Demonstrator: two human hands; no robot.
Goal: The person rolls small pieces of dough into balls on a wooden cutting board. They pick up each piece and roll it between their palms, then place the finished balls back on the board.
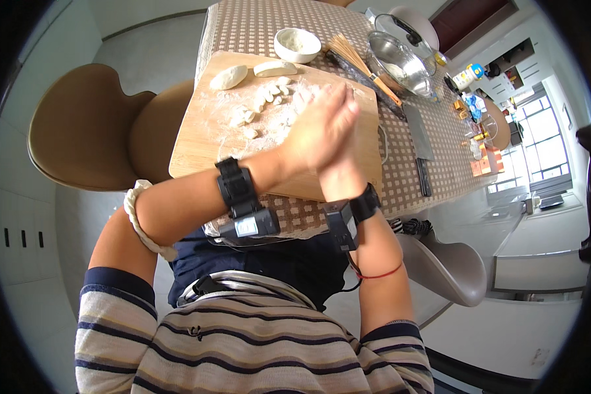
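My left hand [311, 134] and my right hand [342, 165] are pressed palm to palm above a wooden cutting board [197, 147]. Whether anything lies between the palms is hidden. Dusted with flour, the board carries two larger lumps of dough, one oblong piece [229, 78] at its far left and another [275, 69] beside it. Several small cut dough pieces [271, 93] are scattered nearer the hands, with a few more [241, 117] to their left. Past the board's far edge stands a white bowl [298, 45] holding what looks like flour.
Right of the board lie a straw whisk brush [357, 56], a dark long object [347, 69] and a cleaver [416, 130]. A steel bowl [399, 64] and a glass lid [391, 27] stand behind. A brown chair [79, 128] is at the left, a grey chair [448, 271] at the right.
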